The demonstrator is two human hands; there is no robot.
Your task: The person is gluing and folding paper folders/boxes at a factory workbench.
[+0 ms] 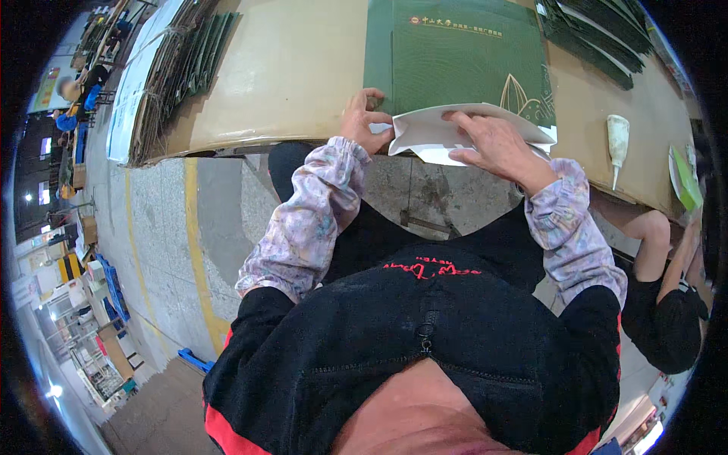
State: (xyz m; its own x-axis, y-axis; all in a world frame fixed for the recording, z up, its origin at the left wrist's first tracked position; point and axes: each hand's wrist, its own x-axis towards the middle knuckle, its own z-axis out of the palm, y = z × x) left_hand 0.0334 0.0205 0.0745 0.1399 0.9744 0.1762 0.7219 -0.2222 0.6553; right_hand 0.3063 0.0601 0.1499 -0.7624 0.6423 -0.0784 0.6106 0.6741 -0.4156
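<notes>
Broadly, the tan worktop (296,68) carries everything handled here. On it, the green paper bag (462,68) lies flat at centre, its white folded end (425,125) at the near edge, presumably so both hands reach the flaps without stretching. The bundle of green bags (205,64) stands at far left, bound with string, likely to keep the pieces together; a looser stack (595,38) sits at upper right, apparently kept off the working area. Right hand (497,144): grip wide, fingers on the upper white panel, thumb apart on the lower flap, probably to spread the folds. Left hand (360,117): fingers curved at the bag's left corner, seemingly steadying it; cannot tell whether the grip is closed on paper. The white squeeze bottle (618,140) lies to the right, nozzle toward the wearer, plausibly for easy pick-up. Markings: gold line drawing (516,91) at the bag's lower right; red script (432,268) on the wearer's black jacket; pale gold lettering (455,25) along the bag's far part; smallest, a reddish emblem (414,20) beside it.
</notes>
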